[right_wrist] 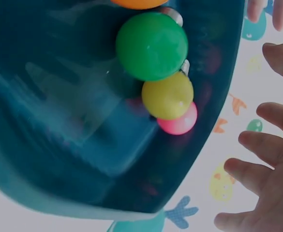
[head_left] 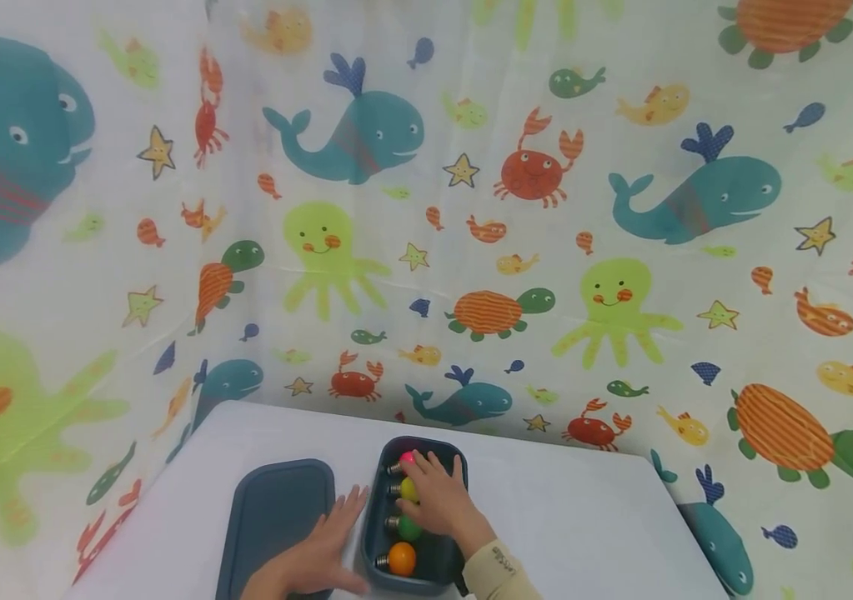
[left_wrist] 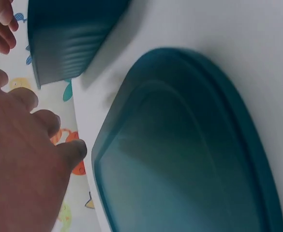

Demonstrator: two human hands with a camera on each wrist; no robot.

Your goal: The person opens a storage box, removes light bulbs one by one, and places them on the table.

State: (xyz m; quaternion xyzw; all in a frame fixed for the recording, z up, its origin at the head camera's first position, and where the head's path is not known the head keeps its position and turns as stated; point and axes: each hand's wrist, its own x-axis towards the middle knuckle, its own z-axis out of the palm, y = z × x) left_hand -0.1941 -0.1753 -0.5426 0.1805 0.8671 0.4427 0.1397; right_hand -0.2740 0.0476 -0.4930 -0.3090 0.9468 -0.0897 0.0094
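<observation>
A dark teal box (head_left: 437,568) holds colored light bulbs with silver screw bases, lined up along its left side. From far to near they are a pink bulb (right_wrist: 179,121), a yellow bulb (right_wrist: 168,95), a green bulb (right_wrist: 152,47) and an orange bulb (head_left: 402,558). Over the box my right hand (head_left: 437,500) has its fingers spread; in the right wrist view they hold nothing and stay apart from the bulbs. My left hand (head_left: 317,550), fingers extended, hovers between the box and a flat teal lid (head_left: 276,517), holding nothing.
Both the box and the lid rest on a white table (head_left: 561,533). A white curtain (head_left: 411,275) printed with sea animals hangs behind the table and along its sides.
</observation>
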